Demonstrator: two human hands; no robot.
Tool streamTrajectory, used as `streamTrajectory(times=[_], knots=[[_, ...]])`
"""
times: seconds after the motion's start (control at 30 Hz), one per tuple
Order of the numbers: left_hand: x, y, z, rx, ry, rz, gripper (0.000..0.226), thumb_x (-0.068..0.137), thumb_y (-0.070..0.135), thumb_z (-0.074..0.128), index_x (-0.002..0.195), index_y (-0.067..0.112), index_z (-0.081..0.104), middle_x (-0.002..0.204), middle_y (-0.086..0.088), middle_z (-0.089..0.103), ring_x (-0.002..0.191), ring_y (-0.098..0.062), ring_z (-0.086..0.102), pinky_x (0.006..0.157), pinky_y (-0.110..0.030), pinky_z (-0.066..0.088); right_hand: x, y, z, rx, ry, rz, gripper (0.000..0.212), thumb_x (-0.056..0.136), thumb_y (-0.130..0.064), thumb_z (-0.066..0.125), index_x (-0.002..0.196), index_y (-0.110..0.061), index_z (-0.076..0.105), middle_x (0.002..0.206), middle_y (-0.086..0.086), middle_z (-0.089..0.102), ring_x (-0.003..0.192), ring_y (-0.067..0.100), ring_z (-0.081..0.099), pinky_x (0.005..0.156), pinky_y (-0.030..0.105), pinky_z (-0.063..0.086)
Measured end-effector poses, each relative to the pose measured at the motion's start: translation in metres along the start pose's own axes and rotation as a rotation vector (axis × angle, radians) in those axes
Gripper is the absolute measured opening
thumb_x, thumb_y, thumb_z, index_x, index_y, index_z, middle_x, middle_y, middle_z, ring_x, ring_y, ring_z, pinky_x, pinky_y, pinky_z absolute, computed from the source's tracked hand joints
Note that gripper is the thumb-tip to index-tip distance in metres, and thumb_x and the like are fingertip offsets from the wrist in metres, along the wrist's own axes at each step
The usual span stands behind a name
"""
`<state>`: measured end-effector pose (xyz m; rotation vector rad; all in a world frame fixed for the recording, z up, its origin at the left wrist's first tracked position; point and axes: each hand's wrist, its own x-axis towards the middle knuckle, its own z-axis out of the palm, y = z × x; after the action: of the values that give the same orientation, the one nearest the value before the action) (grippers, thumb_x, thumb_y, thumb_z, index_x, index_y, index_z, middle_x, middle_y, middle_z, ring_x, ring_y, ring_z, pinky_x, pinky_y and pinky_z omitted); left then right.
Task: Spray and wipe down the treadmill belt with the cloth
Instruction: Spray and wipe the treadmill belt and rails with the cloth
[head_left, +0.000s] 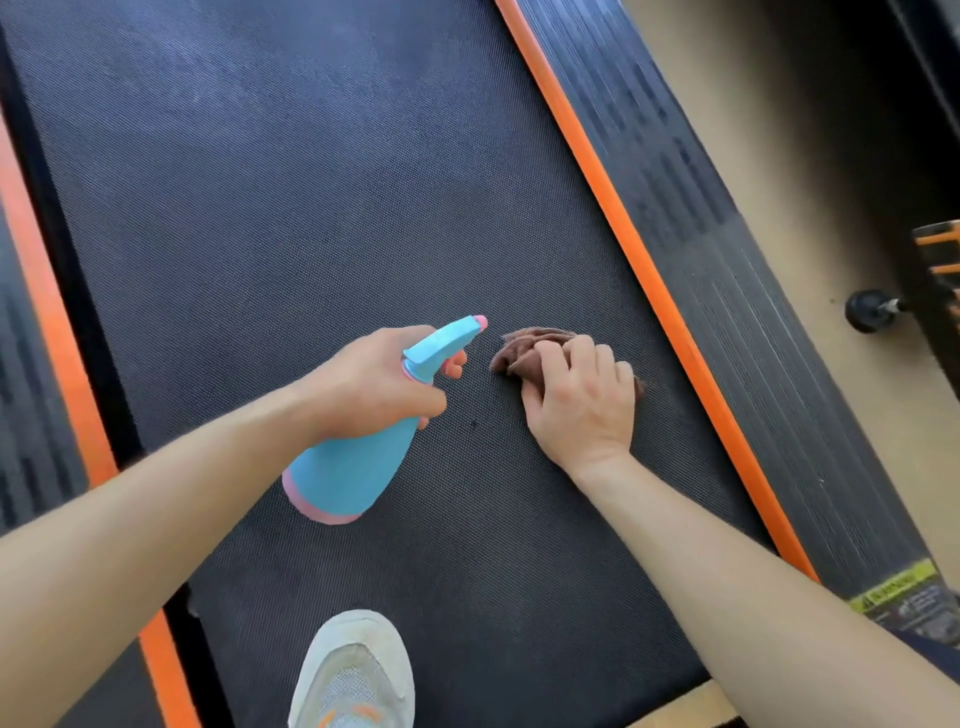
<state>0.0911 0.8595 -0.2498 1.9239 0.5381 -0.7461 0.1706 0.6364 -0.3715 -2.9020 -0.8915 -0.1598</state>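
The dark textured treadmill belt (311, 208) fills most of the head view. My left hand (371, 382) grips the neck of a blue spray bottle (353, 467) with pink trim, held above the belt, nozzle pointing up-right toward the cloth. A finger lies on the pink trigger. My right hand (582, 400) presses a bunched brown cloth (519, 351) onto the belt, fingers curled over it; most of the cloth is hidden under the hand.
Orange strips (639, 260) and ribbed black side rails (737, 312) border the belt on both sides. A pale sneaker (353, 675) stands on the belt at the bottom. Tan floor (831, 156) and a black wheel (865, 310) of other equipment lie to the right.
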Motion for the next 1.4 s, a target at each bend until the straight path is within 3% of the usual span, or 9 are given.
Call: streamTrajectory(times=[0.13,0.37,0.5,0.6,0.83,1.1,1.23,1.33,1.4], knots=[[-0.003,-0.004,0.0,-0.024,0.001,0.001,0.056,0.063,0.027,0.063,0.118,0.034,0.069,0.114,0.019,0.073,0.086,-0.013,0.076,0.076,-0.023,0.05,0.026,0.011,0.003,0.015,0.032,-0.121,0.028,0.091,-0.043,0.06,0.099,-0.017,0.063,0.095,0.01,0.056,0.083,0.033,0.053,0.068,0.042,0.039],[-0.008,-0.009,0.0,-0.007,0.031,-0.035,0.042,0.069,0.024,0.068,0.11,0.034,0.07,0.104,0.026,0.073,0.086,-0.015,0.077,0.08,-0.023,0.052,0.035,-0.014,-0.006,0.02,0.006,0.174,0.027,0.091,-0.043,0.06,0.101,-0.018,0.059,0.099,0.011,0.056,0.087,0.034,0.053,0.071,0.043,0.041],[-0.007,-0.009,-0.002,-0.004,0.023,-0.038,0.043,0.073,0.021,0.069,0.114,0.033,0.069,0.092,0.029,0.073,0.08,-0.012,0.077,0.067,-0.01,0.048,-0.035,-0.013,-0.012,0.069,-0.096,-0.144,0.028,0.089,-0.043,0.059,0.103,-0.019,0.061,0.099,0.01,0.056,0.085,0.033,0.052,0.07,0.044,0.04],[-0.005,-0.007,-0.001,-0.009,0.013,-0.011,0.054,0.068,0.024,0.065,0.12,0.035,0.068,0.11,0.018,0.074,0.081,-0.015,0.078,0.075,-0.02,0.052,-0.006,0.002,-0.004,0.057,-0.064,-0.279,0.029,0.089,-0.044,0.058,0.1,-0.017,0.063,0.096,0.011,0.056,0.083,0.033,0.054,0.068,0.044,0.041],[-0.012,-0.012,-0.004,-0.067,0.033,0.004,0.049,0.065,0.023,0.064,0.113,0.031,0.069,0.114,0.019,0.073,0.088,-0.018,0.078,0.076,-0.02,0.052,0.066,-0.03,-0.001,-0.017,-0.023,0.244,0.033,0.09,-0.042,0.058,0.107,-0.014,0.06,0.105,0.015,0.057,0.092,0.037,0.056,0.075,0.046,0.044],[-0.012,-0.024,-0.011,-0.092,0.076,-0.017,0.06,0.063,0.023,0.064,0.122,0.026,0.069,0.115,0.014,0.074,0.075,-0.019,0.078,0.077,-0.027,0.056,0.012,-0.014,-0.002,0.057,-0.097,-0.69,0.031,0.089,-0.045,0.057,0.103,-0.018,0.062,0.096,0.011,0.057,0.082,0.032,0.052,0.067,0.043,0.038],[-0.022,-0.031,-0.012,-0.12,0.091,-0.05,0.04,0.078,0.009,0.07,0.111,0.031,0.071,0.114,0.015,0.075,0.073,-0.013,0.075,0.067,-0.012,0.052,0.081,-0.03,0.005,0.037,-0.03,-0.237,0.032,0.091,-0.046,0.056,0.104,-0.017,0.063,0.099,0.013,0.057,0.088,0.035,0.056,0.071,0.044,0.043],[-0.027,-0.035,-0.014,-0.114,0.097,-0.058,0.034,0.067,0.021,0.067,0.097,0.038,0.069,0.112,0.018,0.075,0.073,-0.014,0.075,0.078,-0.026,0.055,0.074,-0.063,0.002,-0.016,-0.051,0.043,0.029,0.089,-0.041,0.059,0.103,-0.016,0.061,0.103,0.013,0.057,0.091,0.036,0.055,0.076,0.045,0.043],[-0.027,-0.036,-0.015,-0.115,0.096,-0.067,0.036,0.066,0.022,0.066,0.098,0.037,0.07,0.108,0.016,0.076,0.073,-0.015,0.076,0.077,-0.027,0.054,0.044,-0.075,0.0,0.003,-0.042,0.011,0.029,0.085,-0.041,0.059,0.101,-0.016,0.06,0.101,0.013,0.056,0.088,0.035,0.054,0.073,0.045,0.041]])
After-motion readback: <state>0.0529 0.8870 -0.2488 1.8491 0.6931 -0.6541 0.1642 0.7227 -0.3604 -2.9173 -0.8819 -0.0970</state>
